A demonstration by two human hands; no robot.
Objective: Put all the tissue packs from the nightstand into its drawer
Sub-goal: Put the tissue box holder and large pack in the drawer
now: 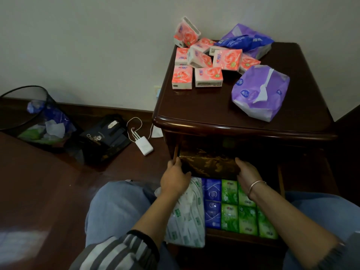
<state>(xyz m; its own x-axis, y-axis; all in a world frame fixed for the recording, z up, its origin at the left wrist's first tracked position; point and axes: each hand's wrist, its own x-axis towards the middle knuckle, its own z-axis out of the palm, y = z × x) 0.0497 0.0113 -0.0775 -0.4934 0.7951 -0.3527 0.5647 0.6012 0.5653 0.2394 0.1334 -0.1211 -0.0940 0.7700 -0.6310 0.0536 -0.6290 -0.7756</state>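
Holding box (209, 164): left grip (175, 178), right grip (247, 172); packs (196, 61) above.

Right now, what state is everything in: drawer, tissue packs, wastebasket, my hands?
drawer: pulled open, holding green packs and blue packs.
pink tissue packs: heaped on the nightstand top.
front purple pack: open, tissue sticking out.
wastebasket: holds rubbish.
left hand: grips the dark patterned box at its left edge.
right hand: grips its right edge.
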